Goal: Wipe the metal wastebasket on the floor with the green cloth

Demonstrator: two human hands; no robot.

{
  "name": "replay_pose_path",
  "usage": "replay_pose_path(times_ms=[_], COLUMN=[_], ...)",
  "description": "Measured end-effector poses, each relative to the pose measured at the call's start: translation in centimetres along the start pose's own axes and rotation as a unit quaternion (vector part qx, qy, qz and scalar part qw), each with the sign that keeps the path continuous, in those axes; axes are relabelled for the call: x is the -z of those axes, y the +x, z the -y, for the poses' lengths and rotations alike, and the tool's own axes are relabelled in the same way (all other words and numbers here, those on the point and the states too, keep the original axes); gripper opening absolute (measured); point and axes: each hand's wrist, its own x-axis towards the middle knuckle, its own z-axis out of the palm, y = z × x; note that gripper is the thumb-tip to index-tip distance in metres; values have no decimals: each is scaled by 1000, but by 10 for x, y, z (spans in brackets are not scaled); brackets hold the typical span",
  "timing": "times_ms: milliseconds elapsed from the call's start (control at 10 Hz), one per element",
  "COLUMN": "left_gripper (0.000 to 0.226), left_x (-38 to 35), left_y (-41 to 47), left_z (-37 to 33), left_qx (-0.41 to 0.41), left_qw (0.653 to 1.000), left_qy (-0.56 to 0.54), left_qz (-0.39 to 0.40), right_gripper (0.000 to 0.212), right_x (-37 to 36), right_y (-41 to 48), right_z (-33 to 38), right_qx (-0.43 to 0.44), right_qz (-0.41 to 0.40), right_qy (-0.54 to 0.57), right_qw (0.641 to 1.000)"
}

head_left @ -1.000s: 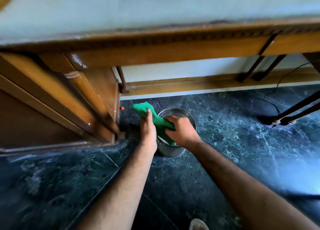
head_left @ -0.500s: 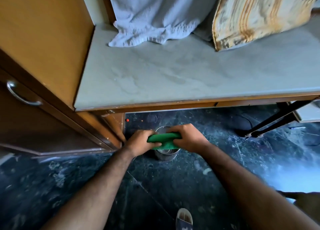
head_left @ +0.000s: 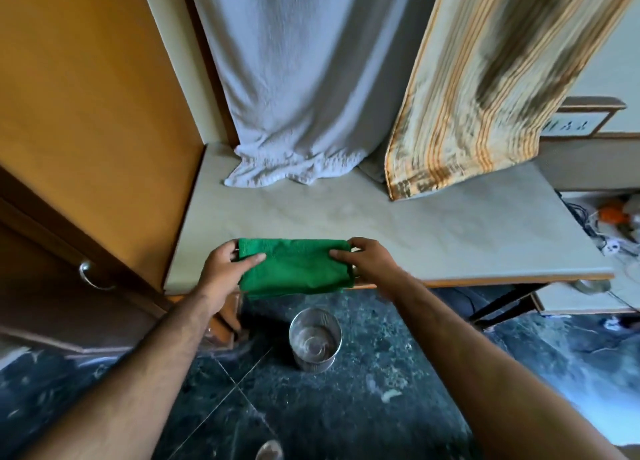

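Both hands, left (head_left: 221,272) and right (head_left: 363,262), grip the folded cloth (head_left: 294,269) over the table (head_left: 450,238); the wastebasket (head_left: 315,342) below likely awaits another wipe.

I see the pale surface (head_left: 433,238) with a white cloth (head_left: 294,172) bunched at its 11 o'clock and a striped curtain (head_left: 450,169) touching at 1 o'clock. Below, the dark marble floor (head_left: 398,407) carries the metal wastebasket (head_left: 315,343), standing upright.

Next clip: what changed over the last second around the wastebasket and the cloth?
Both hands, left hand and right hand, lifted the green cloth off the metal wastebasket up to the desk edge, holding it folded between them. The wastebasket stayed upright on the floor, now untouched.
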Motion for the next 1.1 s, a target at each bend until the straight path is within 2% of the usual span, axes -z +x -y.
replay_pose_path(times_ms=[100, 200, 300, 400, 600, 800, 900, 1000, 1100], left_gripper=[29, 31, 29, 30, 28, 41, 41, 45, 65], left_x=[12, 24, 30, 23, 7, -5, -10, -8, -2], left_y=[29, 61, 96, 123, 164, 177, 174, 172, 175], left_z=[-12, -18, -16, -10, 25, 45, 37, 22, 0], left_qx=[3, 16, 64, 117, 140, 99, 77, 42, -70], left_qw=[999, 999, 998, 991, 989, 979, 959, 931, 891], left_qy=[5, -1, -24, -51, 33, 179, 272, 362, 448], left_qz=[-37, -43, -9, 33, 19, 8, 1, -8, -27], right_gripper=[39, 45, 50, 49, 47, 41, 46, 58, 64], right_x=[-5, -6, -11, -18, -36, -40, -38, -34, -24], right_y=[20, 40, 69, 99, 141, 167, 171, 169, 165], right_z=[33, 57, 65, 61, 27, 19, 19, 35, 64], right_qx=[-38, -66, -71, -81, -99, -64, -65, -32, 104], right_qz=[59, 101, 73, -4, -83, -79, -52, -53, -85], right_qy=[77, 119, 119, 97, -20, -161, -258, -366, -460], right_qw=[995, 985, 988, 992, 991, 982, 962, 928, 878])
